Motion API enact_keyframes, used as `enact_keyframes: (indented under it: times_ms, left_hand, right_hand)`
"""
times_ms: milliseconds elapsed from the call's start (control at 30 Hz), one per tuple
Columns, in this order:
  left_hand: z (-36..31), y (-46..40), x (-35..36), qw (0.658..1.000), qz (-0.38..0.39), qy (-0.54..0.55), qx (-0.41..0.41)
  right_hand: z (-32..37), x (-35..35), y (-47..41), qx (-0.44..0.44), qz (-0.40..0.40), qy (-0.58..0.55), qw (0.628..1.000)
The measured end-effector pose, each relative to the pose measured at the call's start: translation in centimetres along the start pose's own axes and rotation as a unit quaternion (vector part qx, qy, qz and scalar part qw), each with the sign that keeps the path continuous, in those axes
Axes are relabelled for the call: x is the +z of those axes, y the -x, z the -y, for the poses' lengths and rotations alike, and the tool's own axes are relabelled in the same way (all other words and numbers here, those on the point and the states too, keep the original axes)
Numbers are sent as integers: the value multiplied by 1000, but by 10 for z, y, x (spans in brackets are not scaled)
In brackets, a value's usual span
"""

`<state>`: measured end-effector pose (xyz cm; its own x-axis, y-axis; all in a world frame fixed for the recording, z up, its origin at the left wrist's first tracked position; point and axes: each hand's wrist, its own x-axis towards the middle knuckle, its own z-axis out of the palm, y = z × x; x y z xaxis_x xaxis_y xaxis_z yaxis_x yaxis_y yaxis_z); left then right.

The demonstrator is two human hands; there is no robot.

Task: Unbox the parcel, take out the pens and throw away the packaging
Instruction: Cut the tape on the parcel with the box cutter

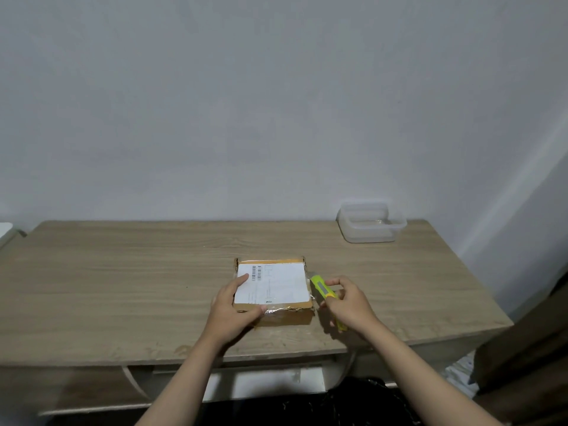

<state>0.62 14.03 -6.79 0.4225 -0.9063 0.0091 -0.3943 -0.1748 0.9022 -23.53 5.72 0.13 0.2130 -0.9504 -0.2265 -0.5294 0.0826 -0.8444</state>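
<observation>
A small brown cardboard parcel (285, 315) with a white shipping label and clear tape lies flat on the wooden desk (123, 287), sealed. My left hand (232, 312) grips its near left corner, thumb on the front edge and fingers on the label. My right hand (347, 305) holds a yellow-green utility knife (321, 287) just right of the parcel, its tip pointing at the parcel's right side. The pens are not visible.
A clear plastic container (370, 224) stands at the desk's back right corner near the wall. A brown object (528, 348) fills the right foreground beside the desk. A white edge (5, 230) shows at the far left.
</observation>
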Motion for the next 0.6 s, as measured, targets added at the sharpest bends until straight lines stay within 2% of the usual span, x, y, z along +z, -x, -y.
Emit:
enact_keyframes:
  times_ms: [100, 267, 467, 600]
  left_hand:
    - [1, -2, 2, 1000, -3, 8, -7]
    - [2, -1, 3, 1000, -2, 8, -15]
    - [-7, 2, 2, 1000, -8, -24, 3]
    - [-3, -1, 2, 1000, -7, -2, 20]
  right_hand:
    - [-1, -5, -1, -45, -48, 42, 997]
    - [-1, -4, 1, -114, -38, 112, 986]
    - [0, 7, -2, -114, -47, 130, 984]
    - [7, 8, -7, -97, -31, 156, 982]
